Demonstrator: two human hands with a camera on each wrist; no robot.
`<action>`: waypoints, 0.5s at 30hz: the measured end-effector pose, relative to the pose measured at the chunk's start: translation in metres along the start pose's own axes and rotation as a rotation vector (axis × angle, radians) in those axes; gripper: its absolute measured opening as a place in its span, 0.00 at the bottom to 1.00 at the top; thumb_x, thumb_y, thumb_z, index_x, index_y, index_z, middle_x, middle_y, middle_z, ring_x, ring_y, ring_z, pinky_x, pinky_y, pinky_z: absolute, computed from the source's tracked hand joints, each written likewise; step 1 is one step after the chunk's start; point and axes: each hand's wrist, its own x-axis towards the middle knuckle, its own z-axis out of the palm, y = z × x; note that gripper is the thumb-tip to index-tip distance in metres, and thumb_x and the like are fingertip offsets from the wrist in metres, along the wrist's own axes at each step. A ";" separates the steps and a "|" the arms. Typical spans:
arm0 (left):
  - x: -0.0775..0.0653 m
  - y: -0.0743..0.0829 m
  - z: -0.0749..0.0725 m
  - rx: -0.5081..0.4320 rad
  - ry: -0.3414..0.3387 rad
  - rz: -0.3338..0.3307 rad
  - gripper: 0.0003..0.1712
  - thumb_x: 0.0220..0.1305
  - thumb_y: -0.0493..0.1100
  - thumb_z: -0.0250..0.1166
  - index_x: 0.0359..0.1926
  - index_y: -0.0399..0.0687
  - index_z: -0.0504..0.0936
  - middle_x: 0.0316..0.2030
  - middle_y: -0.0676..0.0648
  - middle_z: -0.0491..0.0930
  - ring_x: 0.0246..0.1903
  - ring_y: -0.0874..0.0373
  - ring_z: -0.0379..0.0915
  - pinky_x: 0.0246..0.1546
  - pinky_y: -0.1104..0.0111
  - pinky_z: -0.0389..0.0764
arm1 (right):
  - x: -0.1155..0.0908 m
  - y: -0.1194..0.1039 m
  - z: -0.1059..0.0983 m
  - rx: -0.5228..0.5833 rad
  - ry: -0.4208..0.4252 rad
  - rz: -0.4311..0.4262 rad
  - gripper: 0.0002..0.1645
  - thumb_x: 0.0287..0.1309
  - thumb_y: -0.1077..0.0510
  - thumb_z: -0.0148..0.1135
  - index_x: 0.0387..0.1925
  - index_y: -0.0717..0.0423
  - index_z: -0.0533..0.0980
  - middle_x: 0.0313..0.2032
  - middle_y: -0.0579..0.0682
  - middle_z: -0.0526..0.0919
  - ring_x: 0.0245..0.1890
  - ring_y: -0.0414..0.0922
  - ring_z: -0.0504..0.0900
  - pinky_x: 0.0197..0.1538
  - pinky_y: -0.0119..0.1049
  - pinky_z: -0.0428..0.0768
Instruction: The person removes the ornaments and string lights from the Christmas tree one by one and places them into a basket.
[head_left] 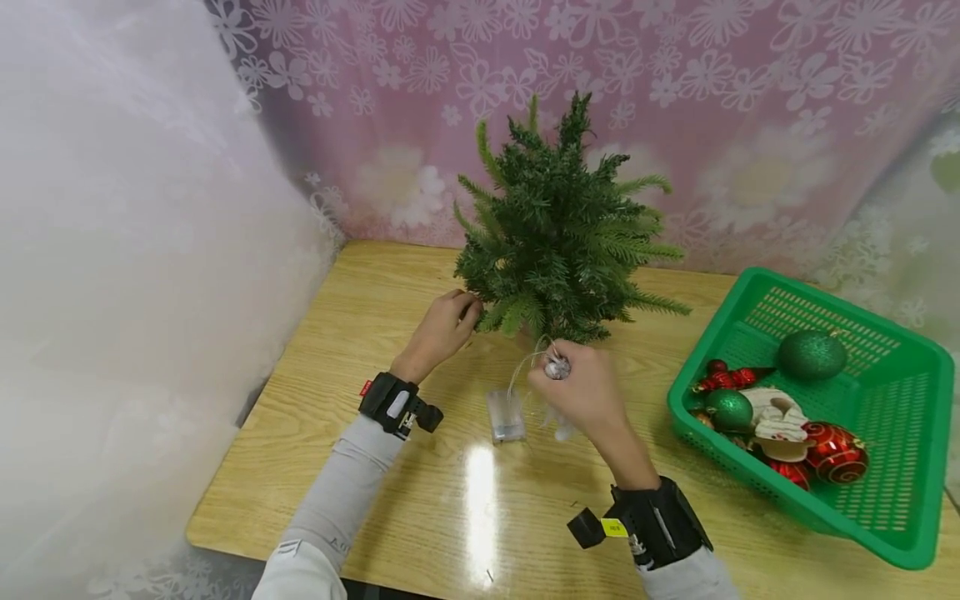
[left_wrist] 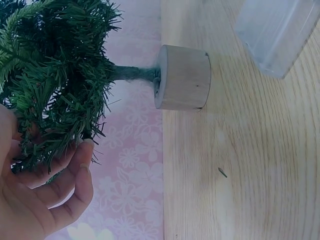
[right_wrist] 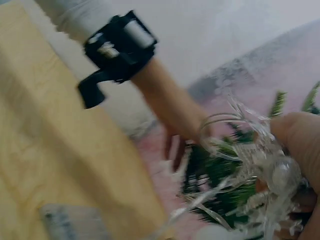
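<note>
A small artificial Christmas tree (head_left: 555, 225) stands toward the back of the table on a round wooden base (left_wrist: 184, 77). At its lower left, my left hand (head_left: 446, 327) holds a low branch (left_wrist: 60, 140) in curled fingers. My right hand (head_left: 588, 387), in front of the tree, grips a bundle of clear string lights (right_wrist: 280, 175); part of the bundle is hidden inside the fist. Thin transparent wire loops out of this hand toward a clear plastic battery box (head_left: 507, 417) lying on the table between both hands.
To the right, a green plastic basket (head_left: 757, 471) holds a large green ball (head_left: 812, 354), a smaller green ball (head_left: 729, 411), a red patterned ball (head_left: 836, 452) and a white-and-brown ornament (head_left: 780, 421). A pink flowered curtain (head_left: 397, 125) hangs behind the wooden table (head_left: 300, 433).
</note>
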 end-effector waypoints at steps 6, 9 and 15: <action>0.000 -0.001 0.000 0.007 0.003 -0.002 0.17 0.77 0.41 0.47 0.47 0.38 0.81 0.39 0.42 0.77 0.30 0.56 0.71 0.33 0.64 0.73 | -0.005 0.024 0.052 -0.124 -0.101 0.069 0.16 0.51 0.59 0.65 0.15 0.53 0.69 0.10 0.41 0.62 0.09 0.36 0.58 0.16 0.29 0.60; 0.000 -0.001 0.000 0.002 0.003 0.004 0.17 0.77 0.41 0.47 0.46 0.39 0.81 0.37 0.43 0.77 0.30 0.56 0.70 0.33 0.64 0.72 | -0.009 0.036 0.076 -0.143 -0.098 0.119 0.10 0.55 0.57 0.66 0.29 0.63 0.80 0.09 0.42 0.62 0.06 0.35 0.55 0.12 0.27 0.54; -0.001 0.000 -0.001 0.006 0.004 0.002 0.17 0.77 0.42 0.47 0.44 0.40 0.81 0.35 0.44 0.76 0.29 0.56 0.69 0.32 0.64 0.72 | -0.010 0.053 0.103 -0.242 -0.043 0.142 0.15 0.57 0.57 0.66 0.40 0.66 0.80 0.12 0.48 0.73 0.05 0.34 0.63 0.09 0.27 0.59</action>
